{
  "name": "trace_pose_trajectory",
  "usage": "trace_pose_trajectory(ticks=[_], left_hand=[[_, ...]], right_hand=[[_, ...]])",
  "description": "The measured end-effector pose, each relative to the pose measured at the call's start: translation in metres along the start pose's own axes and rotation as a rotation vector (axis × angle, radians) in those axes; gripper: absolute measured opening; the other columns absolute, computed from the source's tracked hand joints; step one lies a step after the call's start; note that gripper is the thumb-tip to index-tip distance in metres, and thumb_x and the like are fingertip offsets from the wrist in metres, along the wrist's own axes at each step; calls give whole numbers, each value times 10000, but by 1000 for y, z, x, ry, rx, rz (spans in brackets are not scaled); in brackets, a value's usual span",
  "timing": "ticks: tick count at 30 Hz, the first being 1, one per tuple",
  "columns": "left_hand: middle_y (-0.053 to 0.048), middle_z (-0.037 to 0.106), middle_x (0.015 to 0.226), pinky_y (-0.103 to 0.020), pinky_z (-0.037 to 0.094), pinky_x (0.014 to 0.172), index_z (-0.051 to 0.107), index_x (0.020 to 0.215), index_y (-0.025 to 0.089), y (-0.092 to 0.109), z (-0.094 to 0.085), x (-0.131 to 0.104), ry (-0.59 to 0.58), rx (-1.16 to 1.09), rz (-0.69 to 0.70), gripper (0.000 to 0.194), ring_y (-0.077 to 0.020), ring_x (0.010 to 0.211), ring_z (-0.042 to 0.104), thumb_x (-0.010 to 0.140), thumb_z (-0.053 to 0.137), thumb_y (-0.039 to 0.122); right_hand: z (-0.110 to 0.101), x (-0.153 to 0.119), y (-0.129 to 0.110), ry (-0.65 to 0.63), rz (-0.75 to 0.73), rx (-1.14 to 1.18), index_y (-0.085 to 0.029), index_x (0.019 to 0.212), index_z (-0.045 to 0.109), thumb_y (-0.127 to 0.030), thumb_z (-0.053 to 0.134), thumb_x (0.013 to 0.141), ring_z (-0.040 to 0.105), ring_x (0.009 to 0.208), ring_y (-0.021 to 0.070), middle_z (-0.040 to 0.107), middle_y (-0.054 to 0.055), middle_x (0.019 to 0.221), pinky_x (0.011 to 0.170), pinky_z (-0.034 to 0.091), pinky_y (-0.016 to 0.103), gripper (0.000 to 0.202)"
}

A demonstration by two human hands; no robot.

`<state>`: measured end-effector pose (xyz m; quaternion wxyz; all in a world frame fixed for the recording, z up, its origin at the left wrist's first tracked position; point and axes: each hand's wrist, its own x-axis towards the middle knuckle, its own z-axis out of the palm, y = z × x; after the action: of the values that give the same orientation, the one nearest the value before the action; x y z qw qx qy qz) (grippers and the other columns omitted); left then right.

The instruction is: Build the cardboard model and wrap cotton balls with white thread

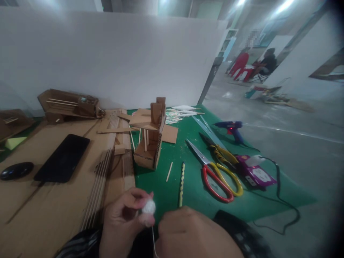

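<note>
Between the thumb and fingers of my left hand [119, 220] is pinched a small white ball of thread [148, 207]. A thin white strand [153, 236] runs down from the ball to the curled fingers of my right hand [197, 233]. That hand is closed, its back facing me, and its fingertips are hidden. Just beyond it a yellow patterned pencil [182, 184] lies on the green tabletop, beside a short wooden stick [169, 172]. Farther off stands a cardboard model [147, 152] with stick posts.
Scissors [215, 175], pliers [223, 152], a purple power strip [256, 173] and a glue gun [231, 127] with a trailing cord lie at right. At left are a phone [63, 157], a mouse [16, 171] and another cardboard build [70, 105]. A white partition [113, 57] rises behind.
</note>
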<state>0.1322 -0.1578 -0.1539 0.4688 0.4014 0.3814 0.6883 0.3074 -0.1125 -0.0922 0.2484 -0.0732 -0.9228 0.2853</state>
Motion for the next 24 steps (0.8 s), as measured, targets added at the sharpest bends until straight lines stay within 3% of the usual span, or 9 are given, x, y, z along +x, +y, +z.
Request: trace_pose_trajectory(ticks=[5, 12, 16, 18, 22, 24], left_hand=[[-26, 770, 750, -189, 585, 660, 778, 679, 222, 12, 7, 0, -97, 80, -31, 179, -160, 689, 736, 566, 911, 180], [-2, 747, 707, -178, 554, 613, 756, 690, 224, 12, 7, -5, -135, 57, -67, 246, -142, 646, 699, 538, 910, 107], [-39, 772, 780, -224, 583, 640, 782, 848, 236, 9, 3, -11, -29, 110, -118, 318, -181, 678, 718, 564, 907, 168], [-50, 776, 835, -227, 594, 663, 789, 935, 250, 9, 3, -12, -8, 175, -84, 342, -184, 702, 723, 612, 883, 189], [-39, 757, 935, -195, 595, 714, 776, 999, 295, 10, 3, -9, -147, 318, 78, 333, -171, 811, 728, 732, 769, 96], [-30, 743, 961, -187, 593, 747, 762, 1002, 300, 10, 3, -8, -131, 368, 119, 340, -171, 876, 724, 749, 742, 73]], right_hand=[[-14, 4, -5, 121, 38, 55, -183, 710, 567, -240, 325, 1015, 485, 582, 127, 547, 12, 605, 557, 361, 255, 393], [-20, 13, -1, 222, 213, 85, -152, 805, 593, -114, 473, 897, 492, 637, 118, 545, 17, 696, 561, 360, 224, 156], [-12, 16, 16, 222, 240, 110, -156, 812, 584, -141, 477, 936, 500, 628, 102, 563, 3, 707, 583, 380, 206, 165], [-8, 17, 23, 222, 250, 135, -159, 814, 581, -147, 463, 949, 509, 629, 101, 570, 1, 710, 595, 388, 204, 180], [-4, 16, 28, 255, 290, 134, -160, 823, 575, -127, 459, 945, 523, 664, 108, 584, 6, 734, 631, 396, 206, 172], [-3, 16, 28, 260, 306, 135, -161, 809, 568, -107, 457, 939, 524, 674, 107, 581, 3, 732, 642, 394, 203, 179]])
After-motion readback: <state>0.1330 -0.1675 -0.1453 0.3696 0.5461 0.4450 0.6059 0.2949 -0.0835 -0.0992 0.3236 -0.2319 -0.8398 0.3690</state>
